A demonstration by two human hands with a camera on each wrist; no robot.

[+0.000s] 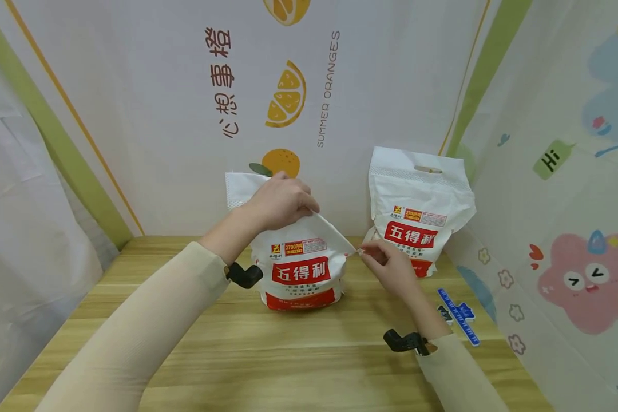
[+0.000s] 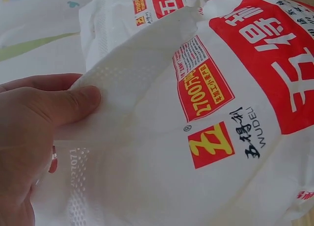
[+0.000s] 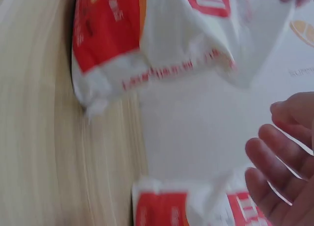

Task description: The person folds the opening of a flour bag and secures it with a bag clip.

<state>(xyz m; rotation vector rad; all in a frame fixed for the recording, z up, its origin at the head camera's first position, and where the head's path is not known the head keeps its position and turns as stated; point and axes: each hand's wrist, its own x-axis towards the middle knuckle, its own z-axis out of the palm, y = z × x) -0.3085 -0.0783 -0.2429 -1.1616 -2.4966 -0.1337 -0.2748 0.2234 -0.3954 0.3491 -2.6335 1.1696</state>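
Observation:
A white flour bag (image 1: 301,272) with red print stands on the wooden table. My left hand (image 1: 283,200) grips its top edge between thumb and fingers, and the plastic slopes down from there to the bag's right corner. In the left wrist view the thumb of my left hand (image 2: 59,105) presses on the folded edge. My right hand (image 1: 391,266) is at that corner, fingertips right beside it in the head view. In the right wrist view my right hand (image 3: 289,152) shows loosely bent, spread fingers, with a gap between them and the flour bag (image 3: 171,39).
A second flour bag (image 1: 417,212) with a handle slot stands behind on the right. Blue clips (image 1: 460,317) and a small dark-and-white piece (image 1: 445,314) lie at the table's right side. Printed curtains (image 1: 175,114) hang behind and beside the wooden table (image 1: 226,355).

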